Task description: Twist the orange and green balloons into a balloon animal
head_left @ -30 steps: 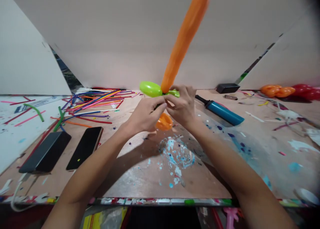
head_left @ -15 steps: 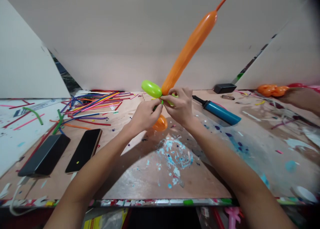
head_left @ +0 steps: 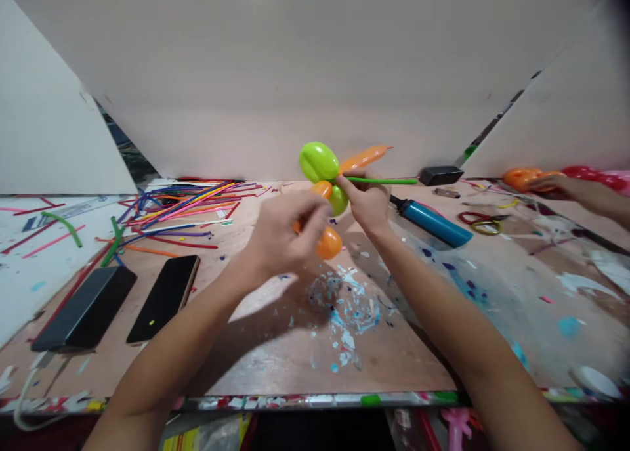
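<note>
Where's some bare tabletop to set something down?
The table front, either side of the blue scraps, out to the left forearm and right forearm, looks mostly bare. Crowded: back left, under uninflated balloons, and right, around the pump and scissors.

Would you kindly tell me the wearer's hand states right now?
Left hand: curled, blurred; whether it holds the orange modelling balloon cannot be told.
Right hand: closed, holding the green modelling balloon.

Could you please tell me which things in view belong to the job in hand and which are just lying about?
Job in hand: green balloon and orange balloon, both at the right hand; probably also the pump.
Apparently just lying about: phone, scraps, black box with cable.
</note>
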Available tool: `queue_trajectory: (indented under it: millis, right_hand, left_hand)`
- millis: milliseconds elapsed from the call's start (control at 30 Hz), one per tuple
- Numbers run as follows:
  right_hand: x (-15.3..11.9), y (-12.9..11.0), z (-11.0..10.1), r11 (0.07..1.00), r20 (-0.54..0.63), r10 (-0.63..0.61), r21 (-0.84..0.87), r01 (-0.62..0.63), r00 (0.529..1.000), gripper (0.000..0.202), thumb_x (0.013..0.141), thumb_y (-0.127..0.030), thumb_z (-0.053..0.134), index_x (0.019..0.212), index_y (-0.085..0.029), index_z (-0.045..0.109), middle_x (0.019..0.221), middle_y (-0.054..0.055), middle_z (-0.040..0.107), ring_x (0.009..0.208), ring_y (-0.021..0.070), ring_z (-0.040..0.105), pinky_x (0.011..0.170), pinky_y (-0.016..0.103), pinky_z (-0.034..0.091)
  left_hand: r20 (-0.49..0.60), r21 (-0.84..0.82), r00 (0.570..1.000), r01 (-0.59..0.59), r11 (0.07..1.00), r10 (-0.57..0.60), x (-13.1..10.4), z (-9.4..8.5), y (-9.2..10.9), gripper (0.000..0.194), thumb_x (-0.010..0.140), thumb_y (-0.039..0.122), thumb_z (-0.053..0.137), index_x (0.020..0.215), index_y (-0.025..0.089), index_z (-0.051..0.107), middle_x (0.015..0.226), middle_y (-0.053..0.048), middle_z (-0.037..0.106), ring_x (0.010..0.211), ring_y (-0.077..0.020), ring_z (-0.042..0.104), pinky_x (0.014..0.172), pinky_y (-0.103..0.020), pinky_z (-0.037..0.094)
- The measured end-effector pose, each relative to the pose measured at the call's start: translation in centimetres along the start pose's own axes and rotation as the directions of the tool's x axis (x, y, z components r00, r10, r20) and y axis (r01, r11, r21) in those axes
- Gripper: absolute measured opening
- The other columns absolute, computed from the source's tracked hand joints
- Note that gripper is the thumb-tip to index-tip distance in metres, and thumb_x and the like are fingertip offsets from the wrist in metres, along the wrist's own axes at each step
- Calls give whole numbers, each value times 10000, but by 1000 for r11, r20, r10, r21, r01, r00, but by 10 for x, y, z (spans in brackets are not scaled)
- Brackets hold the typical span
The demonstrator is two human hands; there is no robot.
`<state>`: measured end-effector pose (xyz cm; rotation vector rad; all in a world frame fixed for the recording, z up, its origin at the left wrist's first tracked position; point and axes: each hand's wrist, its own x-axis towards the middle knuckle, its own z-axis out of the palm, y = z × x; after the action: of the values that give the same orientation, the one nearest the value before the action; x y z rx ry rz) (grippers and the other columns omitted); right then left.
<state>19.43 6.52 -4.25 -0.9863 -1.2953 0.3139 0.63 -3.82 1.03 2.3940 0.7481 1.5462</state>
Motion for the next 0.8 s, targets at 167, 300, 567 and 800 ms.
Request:
queue_trajectory:
  millis: [167,300,567,800]
  right_hand:
    - [-2,-4,3,977,-52,138,170,-128,989,245,748,-396,755,867,-200,669,819,31,721,804,188,697,805,345,560]
    - [-12,-23,7,962,105,193,175,-209,975,277,767,-458,734,719,-195,663,722,38,700,742,191,661,766,339,536]
    - [-27,-19,17,994,492,74,36,-105,867,275,846,-488,678,850,-222,743,903,41,757,861,216,671,797,363,516]
    - [16,24,-78,916,735,89,-325,234,672,224,870,-359,684,1032,-237,779,950,60,765,753,179,649,707,323,482]
  left_hand:
    - [398,-230,902,275,933,-168,-16,50,8,187,919,249,573,1056,169,670,1043,-87,731,905,-172,672,825,-310,526]
    - [165,-576,778,576,581,-607,-13,67,-32,235,875,262,669,1096,195,628,1118,-75,654,937,-147,628,750,-244,510]
    - [227,-899,465,437,-1,-855,-1,55,-68,139,817,171,758,824,148,622,739,37,574,582,-38,489,560,-175,393]
    - [204,-940,411,336,-61,-889,5,54,-103,134,875,178,682,777,151,595,646,48,534,488,-20,430,460,-143,343]
